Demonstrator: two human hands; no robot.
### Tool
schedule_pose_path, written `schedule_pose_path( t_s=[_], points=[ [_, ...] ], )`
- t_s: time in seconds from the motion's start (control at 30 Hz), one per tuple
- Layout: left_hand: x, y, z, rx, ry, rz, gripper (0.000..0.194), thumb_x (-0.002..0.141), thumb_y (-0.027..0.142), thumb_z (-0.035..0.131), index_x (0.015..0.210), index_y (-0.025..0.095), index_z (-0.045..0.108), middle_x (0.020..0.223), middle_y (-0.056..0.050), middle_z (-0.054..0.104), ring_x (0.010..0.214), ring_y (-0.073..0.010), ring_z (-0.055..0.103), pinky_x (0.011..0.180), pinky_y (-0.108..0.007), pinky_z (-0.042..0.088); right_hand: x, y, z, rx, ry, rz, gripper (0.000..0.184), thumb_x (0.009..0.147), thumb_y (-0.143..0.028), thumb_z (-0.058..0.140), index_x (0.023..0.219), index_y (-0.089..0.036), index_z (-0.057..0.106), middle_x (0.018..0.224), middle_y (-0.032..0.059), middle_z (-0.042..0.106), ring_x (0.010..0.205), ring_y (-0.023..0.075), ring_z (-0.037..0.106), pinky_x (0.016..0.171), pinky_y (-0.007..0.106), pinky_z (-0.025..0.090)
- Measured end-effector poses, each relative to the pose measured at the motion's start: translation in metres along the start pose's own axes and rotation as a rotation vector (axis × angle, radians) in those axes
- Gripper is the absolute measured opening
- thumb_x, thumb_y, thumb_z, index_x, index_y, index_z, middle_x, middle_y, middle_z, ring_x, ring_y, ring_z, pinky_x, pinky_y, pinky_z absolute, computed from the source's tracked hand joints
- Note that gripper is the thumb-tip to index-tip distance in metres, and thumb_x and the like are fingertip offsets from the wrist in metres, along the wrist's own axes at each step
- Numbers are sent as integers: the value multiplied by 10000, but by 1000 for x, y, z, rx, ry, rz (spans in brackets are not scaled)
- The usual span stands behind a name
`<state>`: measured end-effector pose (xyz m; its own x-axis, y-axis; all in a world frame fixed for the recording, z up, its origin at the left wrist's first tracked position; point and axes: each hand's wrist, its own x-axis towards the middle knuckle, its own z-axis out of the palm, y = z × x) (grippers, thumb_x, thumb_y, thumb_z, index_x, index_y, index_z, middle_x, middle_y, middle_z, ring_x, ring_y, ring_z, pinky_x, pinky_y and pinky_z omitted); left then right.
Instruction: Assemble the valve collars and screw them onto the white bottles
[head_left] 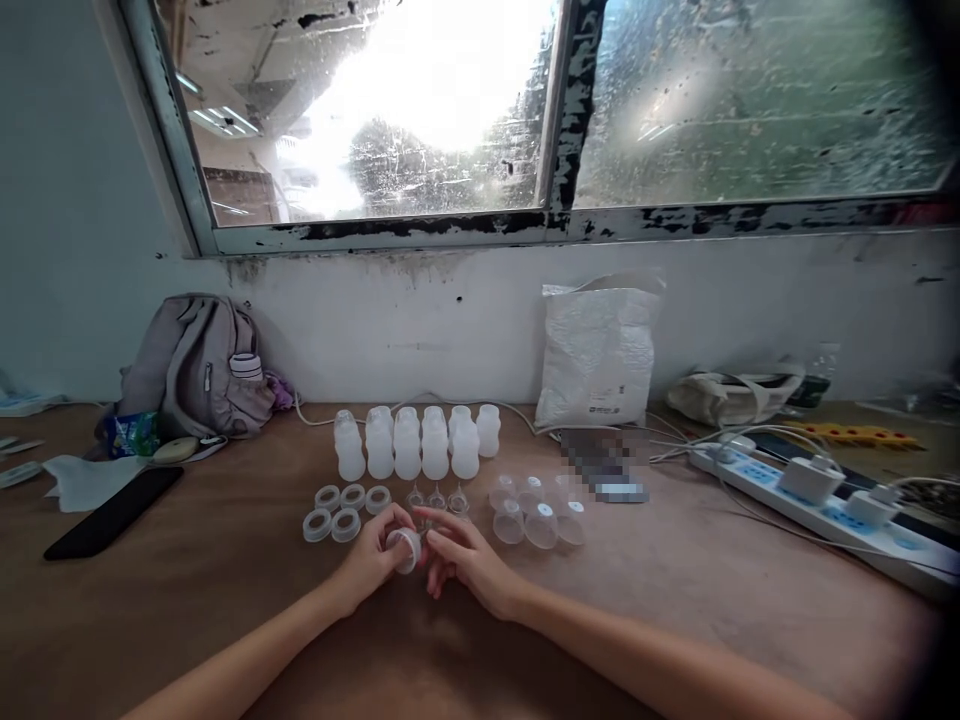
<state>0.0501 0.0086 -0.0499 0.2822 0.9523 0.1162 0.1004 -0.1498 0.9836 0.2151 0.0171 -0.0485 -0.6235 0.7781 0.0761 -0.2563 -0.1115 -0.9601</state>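
My left hand (379, 550) is closed around a translucent white bottle collar ring (406, 551), tilted with its opening toward my right hand. My right hand (472, 565) is right beside the ring, its index finger and thumb drawn together in a pinch. Something clear may be between those fingertips, but I cannot make it out. Just beyond my hands stand several clear bottle nipples (436, 497). More collar rings (346, 525) lie flat to the left. Clear dome caps (541, 525) are grouped on the right. Frosted baby bottles (407, 445) stand in rows behind.
A grey backpack (196, 370) and a black phone-like slab (112, 513) are on the left. A white plastic bag (598, 355) leans on the wall under the window. Cables run to a power strip (832, 505) on the right of the brown table (645, 610).
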Motion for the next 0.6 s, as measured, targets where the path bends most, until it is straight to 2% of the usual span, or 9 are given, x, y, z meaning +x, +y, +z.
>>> schedule_pose_path(
  t_s=[0.2,0.37,0.5,0.6],
  points=[
    [13,1,11,-20,-60,-103,285,684,309,596,789,184,363,601,54,523,373,-29,366,292,-115,234,5,7,-4,107,107,34,349,684,-459,586,750,-161,416,561,-44,525,369,73,492,351,188,388],
    [14,4,9,-59,-112,-131,284,705,339,576,864,169,414,645,11,561,469,-85,497,329,-142,353,7,4,-3,94,169,44,407,688,-548,524,681,-171,372,486,-67,489,304,50,431,279,149,315],
    [3,8,4,-174,-104,-121,225,776,335,478,889,141,486,733,-32,566,527,-99,525,429,-199,429,6,-1,-2,9,170,90,415,734,-567,449,656,-164,392,426,-79,446,252,38,374,222,129,222],
    [-1,9,3,-211,-126,-101,325,835,400,345,904,126,505,738,-51,550,524,-108,527,441,-223,436,6,-3,-2,-45,160,111,428,744,-566,434,619,-158,404,387,-83,425,227,30,333,214,129,204]
  ],
)
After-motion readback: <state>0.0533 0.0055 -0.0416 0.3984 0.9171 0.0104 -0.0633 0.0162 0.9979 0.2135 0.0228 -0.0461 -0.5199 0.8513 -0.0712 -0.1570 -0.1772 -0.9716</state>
